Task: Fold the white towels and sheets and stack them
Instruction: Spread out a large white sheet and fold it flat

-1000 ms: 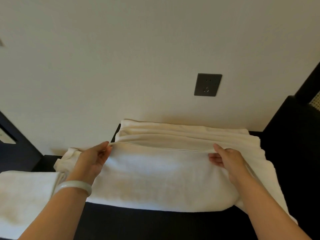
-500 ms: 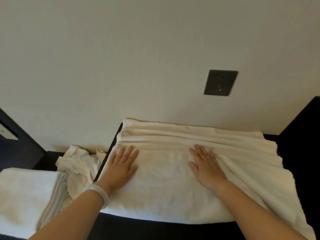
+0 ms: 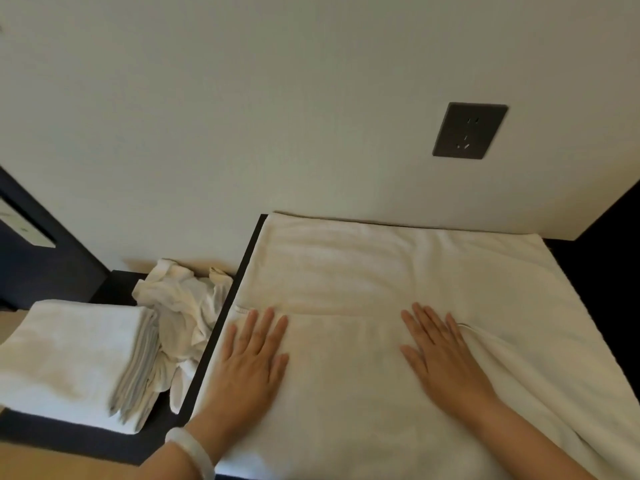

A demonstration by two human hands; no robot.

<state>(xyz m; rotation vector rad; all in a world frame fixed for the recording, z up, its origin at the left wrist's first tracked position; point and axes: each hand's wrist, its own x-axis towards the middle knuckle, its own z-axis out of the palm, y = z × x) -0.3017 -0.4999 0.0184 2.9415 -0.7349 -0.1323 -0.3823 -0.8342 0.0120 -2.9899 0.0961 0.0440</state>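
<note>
step: smooth fold | left hand (image 3: pixel 254 355), right hand (image 3: pixel 441 355) flat, fingers straight, on towel (image 3: pixel 381 271) | advice: press outward, square edges

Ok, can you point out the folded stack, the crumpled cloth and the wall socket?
folded stack (image 3: pixel 69 355), head view, middle of its top face.
crumpled cloth (image 3: pixel 183 306), head view, middle of the heap.
wall socket (image 3: pixel 469 130), head view, centre of its dark plate.

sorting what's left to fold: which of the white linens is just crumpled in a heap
The small white cloth between the folded stack on the left and the big towel. Those two lie flat with straight edges; it is a wrinkled heap.
</note>
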